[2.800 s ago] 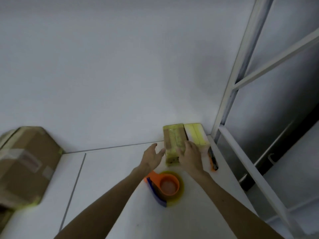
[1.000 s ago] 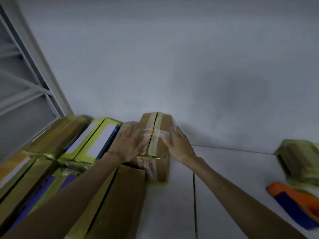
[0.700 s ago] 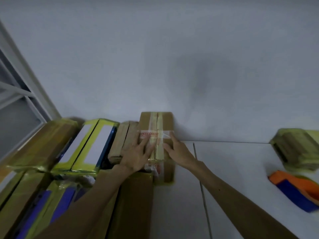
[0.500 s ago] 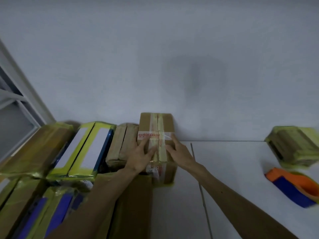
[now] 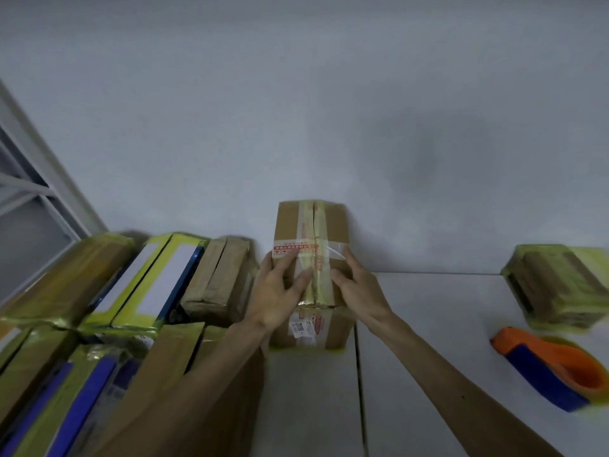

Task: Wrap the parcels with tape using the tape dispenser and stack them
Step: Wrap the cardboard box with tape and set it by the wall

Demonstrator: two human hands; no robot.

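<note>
The step in hand looks like fetching the next parcel for taping. The brown parcel (image 5: 313,225) stands at the back edge of the table (image 5: 445,301), against the wall. The left hand (image 5: 280,291) lies on its top, fingers fairly straight. The right hand (image 5: 361,291) rests at the top's right edge, its outer fingers hidden, so their curl cannot be told. The next move probably calls for a firm two-sided hold to draw the parcel forward, then a reach for the tape dispenser (image 5: 553,371) near the right edge.

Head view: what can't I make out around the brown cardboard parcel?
All in the head view.
Brown cardboard parcel: left hand and right hand cover its near top; label print too small to read.
Orange and blue tape dispenser: right edge cuts it off.
Yellow-wrapped parcel at right: blurred, cut by the right edge.
Blue and yellow boxes, left: cut by bottom edge.
</note>
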